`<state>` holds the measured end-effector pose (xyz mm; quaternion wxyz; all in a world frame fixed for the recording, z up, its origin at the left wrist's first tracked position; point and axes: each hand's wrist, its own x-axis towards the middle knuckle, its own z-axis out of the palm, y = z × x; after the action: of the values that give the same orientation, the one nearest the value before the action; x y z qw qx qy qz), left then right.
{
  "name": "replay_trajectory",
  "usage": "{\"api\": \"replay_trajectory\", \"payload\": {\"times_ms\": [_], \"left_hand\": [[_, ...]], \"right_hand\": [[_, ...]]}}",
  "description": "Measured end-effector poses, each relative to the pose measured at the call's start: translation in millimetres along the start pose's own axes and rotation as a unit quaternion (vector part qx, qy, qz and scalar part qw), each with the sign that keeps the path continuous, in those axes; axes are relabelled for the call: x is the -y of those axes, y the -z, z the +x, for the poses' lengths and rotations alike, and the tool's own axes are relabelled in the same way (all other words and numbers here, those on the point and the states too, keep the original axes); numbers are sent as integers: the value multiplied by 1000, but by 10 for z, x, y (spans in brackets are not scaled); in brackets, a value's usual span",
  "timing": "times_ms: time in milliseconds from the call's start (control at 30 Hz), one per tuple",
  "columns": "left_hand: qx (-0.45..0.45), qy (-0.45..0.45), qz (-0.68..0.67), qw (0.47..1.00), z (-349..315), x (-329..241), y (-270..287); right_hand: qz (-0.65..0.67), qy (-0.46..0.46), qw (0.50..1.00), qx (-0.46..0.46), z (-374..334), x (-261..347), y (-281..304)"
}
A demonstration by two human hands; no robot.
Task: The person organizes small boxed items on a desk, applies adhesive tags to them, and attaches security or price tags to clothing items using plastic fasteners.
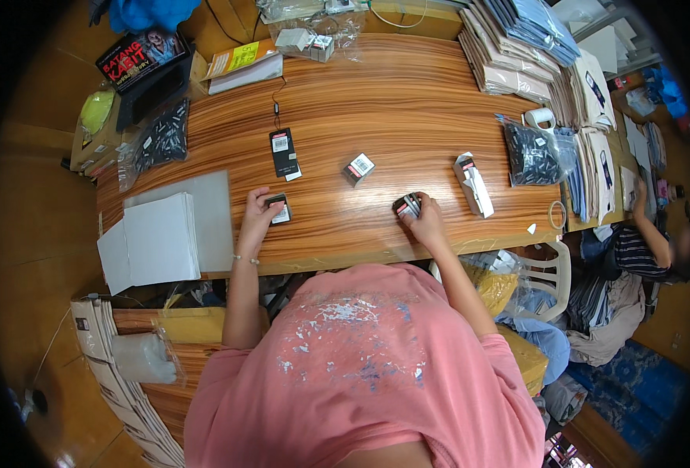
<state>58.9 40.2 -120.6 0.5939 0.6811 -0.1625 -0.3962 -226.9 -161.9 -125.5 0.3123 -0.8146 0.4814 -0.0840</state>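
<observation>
Brown wood-grained bench (321,93), from above: my left hand (257,214) holds a small black tag (281,212) near the front edge; my right hand (427,221) is closed around a dark bundle (407,205). Between them, farther back, sits a labelled block (358,168); an opened white box (474,186) lies right of the bundle.
</observation>
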Motion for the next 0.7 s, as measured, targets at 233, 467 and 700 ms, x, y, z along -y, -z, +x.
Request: {"api": "replay_trajectory", "payload": {"times_ms": [233, 467, 700], "left_hand": [[-84, -114, 396, 907, 135, 134, 436], [53, -169, 302, 937, -220, -404, -480], [299, 268, -356, 844, -437, 351, -1664]], "right_hand": [[-97, 46, 992, -61, -148, 149, -143], [-117, 77, 990, -4, -172, 260, -109], [-114, 72, 991, 19, -219, 323, -141]]}}
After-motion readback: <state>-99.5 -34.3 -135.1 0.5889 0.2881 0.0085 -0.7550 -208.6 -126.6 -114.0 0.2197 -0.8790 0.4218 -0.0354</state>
